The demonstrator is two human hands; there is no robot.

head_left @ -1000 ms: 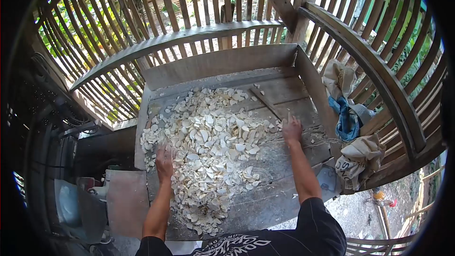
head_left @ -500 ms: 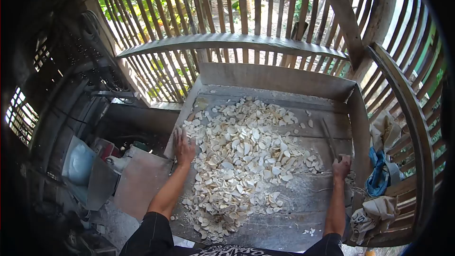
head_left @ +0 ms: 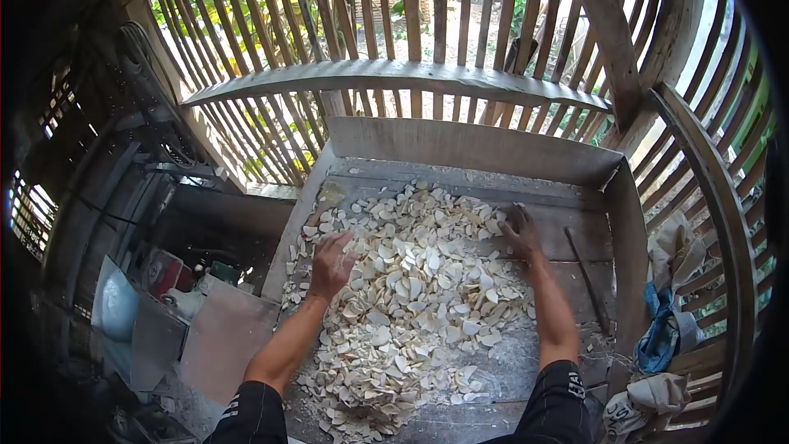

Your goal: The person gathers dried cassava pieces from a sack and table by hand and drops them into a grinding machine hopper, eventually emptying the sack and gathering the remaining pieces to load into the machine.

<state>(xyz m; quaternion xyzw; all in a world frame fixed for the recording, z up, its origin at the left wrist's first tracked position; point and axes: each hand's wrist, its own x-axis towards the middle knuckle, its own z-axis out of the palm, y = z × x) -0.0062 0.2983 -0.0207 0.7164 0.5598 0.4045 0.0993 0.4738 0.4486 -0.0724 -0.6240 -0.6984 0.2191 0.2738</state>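
Observation:
A heap of pale, dry slices [head_left: 411,271], looking like cassava chips, is spread over a wooden, walled tray [head_left: 567,197]. My left hand [head_left: 331,265] rests at the heap's left side with its fingers over the slices. At the upper right edge of the heap is my right hand [head_left: 521,233], fingers spread and touching the outermost slices. A thin dark stick [head_left: 588,281] lies on the boards to the right of my right hand, apart from it.
Low boards wall the tray; a slatted fence [head_left: 394,80] stands behind. On the right are a blue bag [head_left: 655,345] and a whitish sack [head_left: 649,403]. Left of the tray are a metal sheet [head_left: 226,337] and a machine with a light-blue hopper [head_left: 119,300].
My right hand has let go of the stick and moved left and up to the heap's edge. My left hand has shifted onto the slices from the tray's left side.

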